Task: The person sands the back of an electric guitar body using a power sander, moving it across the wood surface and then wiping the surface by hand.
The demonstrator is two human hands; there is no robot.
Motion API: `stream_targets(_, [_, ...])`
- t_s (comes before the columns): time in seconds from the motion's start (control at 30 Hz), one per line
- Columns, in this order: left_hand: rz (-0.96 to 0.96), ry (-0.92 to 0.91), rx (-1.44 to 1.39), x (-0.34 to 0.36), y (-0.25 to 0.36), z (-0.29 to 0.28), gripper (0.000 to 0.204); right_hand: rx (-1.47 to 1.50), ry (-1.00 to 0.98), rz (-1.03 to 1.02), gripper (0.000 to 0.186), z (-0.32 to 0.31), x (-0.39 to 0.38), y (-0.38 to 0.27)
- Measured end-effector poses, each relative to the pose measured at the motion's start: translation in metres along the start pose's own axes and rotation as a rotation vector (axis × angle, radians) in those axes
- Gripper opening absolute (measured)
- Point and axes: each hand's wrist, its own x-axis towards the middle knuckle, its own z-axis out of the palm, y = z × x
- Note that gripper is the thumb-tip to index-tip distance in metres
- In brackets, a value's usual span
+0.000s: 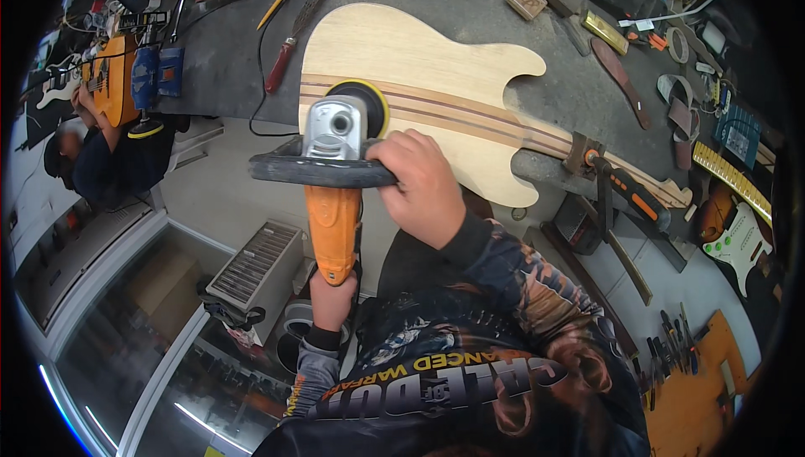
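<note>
An unfinished electric guitar body (402,44) of pale wood, with darker strips along its middle, lies flat on the grey bench. An orange angle sander (332,222) with a silver head is tilted over its near left edge. Its round yellow-rimmed pad (377,103) is at the wood; whether it presses on it I cannot tell. My right hand (422,187) is closed round the right end of the sander's black loop handle (293,169). My left hand (334,299) is wrapped round the sander's rear end, its fingers mostly hidden beneath. A clamp (629,193) with a black-and-orange handle grips the guitar neck (553,138).
A red-handled wire brush (281,67), a pencil (277,4) and a black cord lie left of the body. Wooden blocks (526,1) and small tools crowd the far right. At the far left a person (84,151) sits by an orange guitar (117,80).
</note>
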Motion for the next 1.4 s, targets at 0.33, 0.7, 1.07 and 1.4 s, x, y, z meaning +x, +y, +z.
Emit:
stream_targets(0.33, [-0.139, 0.034, -0.116, 0.010, 0.002, -0.021, 0.010, 0.020, -0.021, -0.051, 0.029, 0.042, 0.015, -0.005])
stream_targets(0.7, [-0.098, -0.064, -0.089, -0.004, -0.017, -0.018, 0.010, -0.032, -0.010, -0.012, 0.027, 0.032, -0.013, -0.009])
stream_targets(1.07, [-0.115, -0.036, -0.117, 0.000, -0.005, -0.015, 0.010, -0.010, -0.024, -0.032, 0.028, 0.025, -0.005, -0.004])
stream_targets(1.4, [-0.113, -0.025, -0.091, -0.001, 0.011, -0.002, 0.015, 0.022, -0.016, -0.017, 0.029, 0.012, -0.006, 0.003])
